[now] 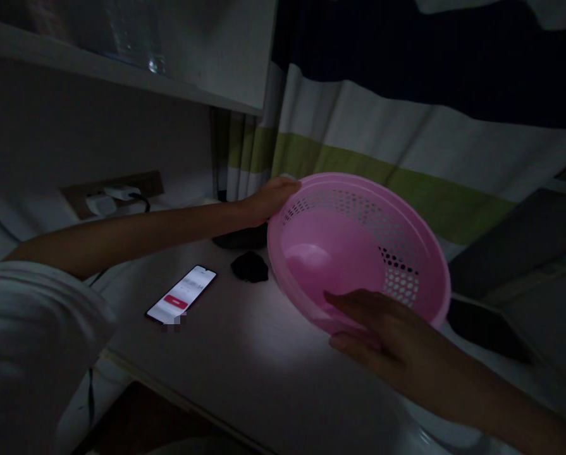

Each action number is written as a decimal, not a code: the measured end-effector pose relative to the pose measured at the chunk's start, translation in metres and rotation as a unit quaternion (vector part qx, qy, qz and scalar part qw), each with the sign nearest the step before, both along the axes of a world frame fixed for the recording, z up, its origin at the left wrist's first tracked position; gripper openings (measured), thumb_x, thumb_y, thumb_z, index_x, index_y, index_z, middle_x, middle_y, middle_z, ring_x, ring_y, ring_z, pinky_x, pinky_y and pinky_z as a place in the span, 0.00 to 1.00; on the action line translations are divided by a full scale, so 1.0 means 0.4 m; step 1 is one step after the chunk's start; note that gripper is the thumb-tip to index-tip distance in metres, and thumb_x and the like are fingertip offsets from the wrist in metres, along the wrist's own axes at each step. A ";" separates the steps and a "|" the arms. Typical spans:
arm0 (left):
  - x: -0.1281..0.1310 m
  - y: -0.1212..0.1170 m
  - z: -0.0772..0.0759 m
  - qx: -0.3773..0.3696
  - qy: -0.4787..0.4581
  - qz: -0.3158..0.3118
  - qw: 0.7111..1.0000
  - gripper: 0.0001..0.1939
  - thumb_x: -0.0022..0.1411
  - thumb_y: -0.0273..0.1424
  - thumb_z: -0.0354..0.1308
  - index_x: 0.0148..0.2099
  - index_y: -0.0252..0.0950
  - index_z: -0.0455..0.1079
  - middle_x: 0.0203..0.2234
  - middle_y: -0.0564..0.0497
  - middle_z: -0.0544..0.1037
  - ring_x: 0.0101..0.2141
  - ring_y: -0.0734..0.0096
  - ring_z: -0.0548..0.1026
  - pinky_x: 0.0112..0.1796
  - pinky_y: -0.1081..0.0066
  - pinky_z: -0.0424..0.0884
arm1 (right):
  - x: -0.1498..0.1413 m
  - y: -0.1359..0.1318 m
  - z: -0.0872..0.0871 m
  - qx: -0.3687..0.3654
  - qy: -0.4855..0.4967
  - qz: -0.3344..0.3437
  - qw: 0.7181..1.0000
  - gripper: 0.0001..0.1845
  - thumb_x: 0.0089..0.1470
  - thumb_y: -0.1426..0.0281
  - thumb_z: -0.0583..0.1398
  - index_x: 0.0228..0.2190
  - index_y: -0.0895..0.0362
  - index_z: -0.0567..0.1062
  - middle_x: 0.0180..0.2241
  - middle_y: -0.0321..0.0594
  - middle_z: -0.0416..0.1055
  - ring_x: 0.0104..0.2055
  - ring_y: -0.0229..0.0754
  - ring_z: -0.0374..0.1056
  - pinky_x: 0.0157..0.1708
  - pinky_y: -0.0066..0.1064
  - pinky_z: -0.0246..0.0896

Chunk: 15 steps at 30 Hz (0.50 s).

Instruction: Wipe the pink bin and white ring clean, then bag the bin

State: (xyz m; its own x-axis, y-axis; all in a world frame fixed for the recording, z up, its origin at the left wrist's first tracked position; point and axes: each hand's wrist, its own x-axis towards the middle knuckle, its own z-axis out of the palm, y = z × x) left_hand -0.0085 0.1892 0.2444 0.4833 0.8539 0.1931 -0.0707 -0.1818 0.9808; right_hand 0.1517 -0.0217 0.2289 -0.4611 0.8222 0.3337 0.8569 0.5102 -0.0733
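A round pink plastic colander (330, 246) with a perforated wall is held up over the white desk (264, 373), tilted so its inside faces me. At its upper left rim, my left hand (273, 197) is closed on the edge, its fingertips hidden behind the rim. My right hand (382, 335) grips the near lower rim, fingers over the inside and thumb on the outside. Nothing shows inside the colander. A lit phone (182, 294) lies on the desk to its left, and a small black cloth-like item (249, 266) rests between them.
Overhead at left runs a white shelf (169, 85) with a clear bottle on it. Plugs sit in a wall socket strip (112, 193). A striped curtain (387, 120) hangs behind. At the right are a dark flat object (489, 328) and a whitish rounded item (444, 430).
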 end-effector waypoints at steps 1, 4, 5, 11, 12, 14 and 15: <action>0.006 0.004 0.001 -0.008 0.000 0.005 1.000 0.11 0.63 0.29 0.49 0.29 0.31 0.67 0.21 0.55 0.71 0.21 0.81 0.69 0.26 0.78 0.66 | -0.013 0.000 -0.010 -0.023 0.013 -0.003 1.000 0.21 0.59 0.56 0.51 0.40 0.58 0.75 0.34 0.42 0.75 0.33 0.39 0.71 0.30 0.29 0.65; 0.020 0.016 0.006 -0.044 0.004 0.028 0.999 0.12 0.63 0.29 0.49 0.28 0.31 0.67 0.21 0.54 0.72 0.22 0.79 0.70 0.27 0.75 0.68 | -0.025 0.016 -0.024 -0.065 0.083 -0.033 0.994 0.17 0.60 0.60 0.51 0.34 0.56 0.76 0.27 0.37 0.73 0.27 0.35 0.68 0.25 0.26 0.60; 0.023 0.020 0.009 -0.056 0.007 0.035 0.998 0.12 0.63 0.28 0.49 0.27 0.31 0.67 0.21 0.53 0.72 0.22 0.79 0.70 0.28 0.73 0.68 | -0.024 0.023 -0.025 -0.071 0.105 -0.043 0.991 0.16 0.59 0.61 0.52 0.35 0.55 0.76 0.26 0.36 0.73 0.26 0.35 0.67 0.24 0.26 0.59; 0.041 0.058 0.015 -0.067 0.038 0.056 0.995 0.10 0.59 0.29 0.54 0.26 0.32 0.67 0.23 0.51 0.74 0.24 0.76 0.71 0.30 0.72 0.70 | -0.005 0.068 -0.034 0.022 0.175 -0.047 0.983 0.14 0.57 0.64 0.56 0.41 0.53 0.77 0.29 0.37 0.75 0.26 0.35 0.69 0.27 0.27 0.63; 0.045 0.069 0.015 -0.064 0.043 0.060 0.995 0.09 0.58 0.28 0.54 0.26 0.32 0.67 0.23 0.50 0.74 0.24 0.76 0.71 0.31 0.72 0.70 | 0.000 0.075 -0.036 0.059 0.172 -0.039 0.983 0.13 0.57 0.65 0.56 0.39 0.55 0.77 0.29 0.38 0.76 0.26 0.35 0.69 0.28 0.27 0.64; 0.058 0.095 0.012 -0.055 0.053 0.068 0.995 0.07 0.57 0.27 0.55 0.27 0.32 0.67 0.24 0.50 0.74 0.25 0.76 0.71 0.32 0.71 0.70 | 0.011 0.093 -0.041 0.127 0.159 -0.029 0.979 0.12 0.57 0.67 0.55 0.33 0.59 0.78 0.25 0.38 0.75 0.24 0.35 0.68 0.26 0.26 0.63; 0.065 0.109 0.010 -0.051 0.059 0.069 0.995 0.07 0.57 0.27 0.54 0.27 0.31 0.67 0.24 0.49 0.75 0.25 0.75 0.72 0.32 0.70 0.71 | 0.018 0.103 -0.043 0.154 0.151 -0.031 0.976 0.13 0.57 0.68 0.55 0.28 0.60 0.78 0.22 0.37 0.73 0.22 0.34 0.67 0.24 0.26 0.61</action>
State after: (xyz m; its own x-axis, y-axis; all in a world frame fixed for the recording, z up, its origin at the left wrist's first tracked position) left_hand 0.0174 0.2328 0.2484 0.3741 0.9260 0.0510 0.0641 -0.0807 0.9947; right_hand 0.1589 0.0197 0.2118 -0.2559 0.6845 0.6826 0.8499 0.4958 -0.1785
